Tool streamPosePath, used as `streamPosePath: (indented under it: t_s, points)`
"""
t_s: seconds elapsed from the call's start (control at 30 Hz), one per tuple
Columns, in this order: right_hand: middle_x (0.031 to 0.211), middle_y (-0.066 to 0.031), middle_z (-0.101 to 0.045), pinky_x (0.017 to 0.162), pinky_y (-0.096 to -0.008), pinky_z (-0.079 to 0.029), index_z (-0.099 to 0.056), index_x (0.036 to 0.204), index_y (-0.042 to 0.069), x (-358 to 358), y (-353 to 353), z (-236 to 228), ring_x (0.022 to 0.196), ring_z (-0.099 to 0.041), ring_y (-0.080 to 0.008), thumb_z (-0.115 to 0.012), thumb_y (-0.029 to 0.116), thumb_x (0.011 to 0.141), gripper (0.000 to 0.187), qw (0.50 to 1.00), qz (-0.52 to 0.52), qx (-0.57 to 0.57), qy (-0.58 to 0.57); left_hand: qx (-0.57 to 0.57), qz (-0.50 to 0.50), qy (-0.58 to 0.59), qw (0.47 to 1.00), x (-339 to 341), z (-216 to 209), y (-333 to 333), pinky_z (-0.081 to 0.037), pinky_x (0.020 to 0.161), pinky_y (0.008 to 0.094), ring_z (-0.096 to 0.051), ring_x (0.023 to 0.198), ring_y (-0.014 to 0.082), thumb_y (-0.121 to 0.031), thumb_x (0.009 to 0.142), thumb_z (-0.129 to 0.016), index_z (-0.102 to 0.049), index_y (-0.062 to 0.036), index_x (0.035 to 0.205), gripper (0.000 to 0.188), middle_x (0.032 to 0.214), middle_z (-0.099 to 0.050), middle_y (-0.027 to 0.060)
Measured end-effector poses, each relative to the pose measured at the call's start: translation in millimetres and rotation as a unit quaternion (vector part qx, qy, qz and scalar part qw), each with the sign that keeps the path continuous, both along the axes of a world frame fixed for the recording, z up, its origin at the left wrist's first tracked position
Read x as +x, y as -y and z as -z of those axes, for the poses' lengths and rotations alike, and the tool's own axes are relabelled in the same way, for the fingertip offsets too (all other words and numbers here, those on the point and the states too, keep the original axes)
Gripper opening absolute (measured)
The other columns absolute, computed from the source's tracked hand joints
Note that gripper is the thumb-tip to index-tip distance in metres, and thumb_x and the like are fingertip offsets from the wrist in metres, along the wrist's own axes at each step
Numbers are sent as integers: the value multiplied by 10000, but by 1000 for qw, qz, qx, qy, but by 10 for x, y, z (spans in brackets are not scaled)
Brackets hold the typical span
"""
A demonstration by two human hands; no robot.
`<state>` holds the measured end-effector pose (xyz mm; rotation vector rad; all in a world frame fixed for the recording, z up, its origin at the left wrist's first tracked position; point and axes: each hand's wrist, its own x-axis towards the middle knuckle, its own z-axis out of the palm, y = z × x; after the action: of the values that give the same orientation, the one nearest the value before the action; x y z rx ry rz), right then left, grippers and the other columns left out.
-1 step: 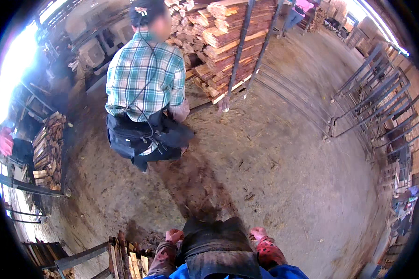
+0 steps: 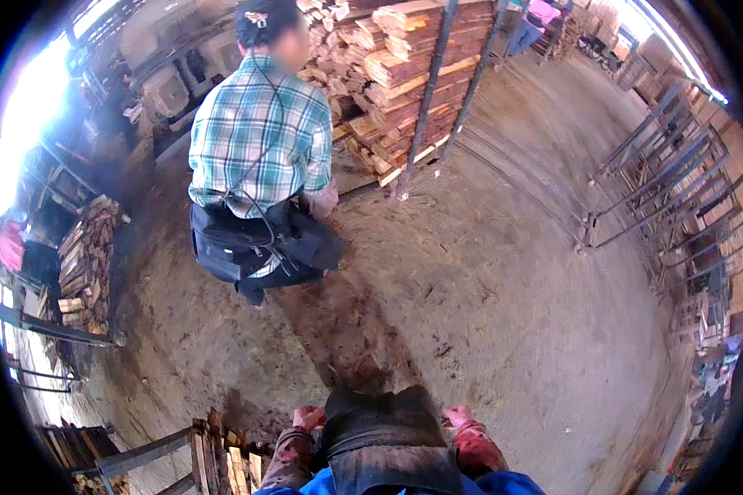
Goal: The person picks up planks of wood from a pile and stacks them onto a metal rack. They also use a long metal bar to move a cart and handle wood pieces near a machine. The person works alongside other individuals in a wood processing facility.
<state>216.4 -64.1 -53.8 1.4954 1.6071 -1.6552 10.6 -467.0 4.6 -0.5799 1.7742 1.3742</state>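
My left hand [image 2: 309, 418] hangs by the left side of my dark apron [image 2: 380, 421], its fingers curled in and nothing showing in them. On the apron's other side is my right hand [image 2: 456, 415], likewise loosely closed with nothing visible in it. Both forearms wear stained reddish sleeves, with blue cloth above. Nearest my left arm, several split wood pieces [image 2: 238, 469] stand in a metal-framed rack [image 2: 147, 454]. In front of me, a co-worker in a green plaid shirt [image 2: 256, 140] faces away, near a tall stack of boards [image 2: 425, 74].
Dark metal posts [image 2: 428, 99] brace the board stack. Empty metal racks [image 2: 669, 177] line the right side, with rails low along the floor [image 2: 504, 330]. At the left stands a cart of wood pieces [image 2: 89, 264]. Another person in pink [image 2: 539, 15] is far back.
The view has tilted very slightly, so the board stack and racks sit a little lower and to the right. My hands look the same.
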Motion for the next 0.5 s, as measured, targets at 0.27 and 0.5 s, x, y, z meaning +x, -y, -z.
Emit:
streamPosePath:
  t_s: [0.27, 0.5]
  points:
    - [791, -82, -665, 575, -325, -538, -656, 909, 35, -843, -51, -557, 691, -644, -175, -648, 172, 777, 190, 999, -34, -18, 7, -25, -45, -7, 999, -127, 311, 111, -515, 546, 297, -617, 601, 179, -173, 770, -638, -642, 53, 804, 229, 703, -643, 115]
    - [767, -61, -653, 558, -319, -536, -632, 886, 35, -1085, 61, -394, 662, -639, -169, -631, 186, 810, 169, 998, -53, -25, -9, -32, -70, -8, 997, -218, 114, 214, -526, 566, 315, -634, 625, 206, -190, 783, -638, -635, 62, 846, 260, 740, -657, 135]
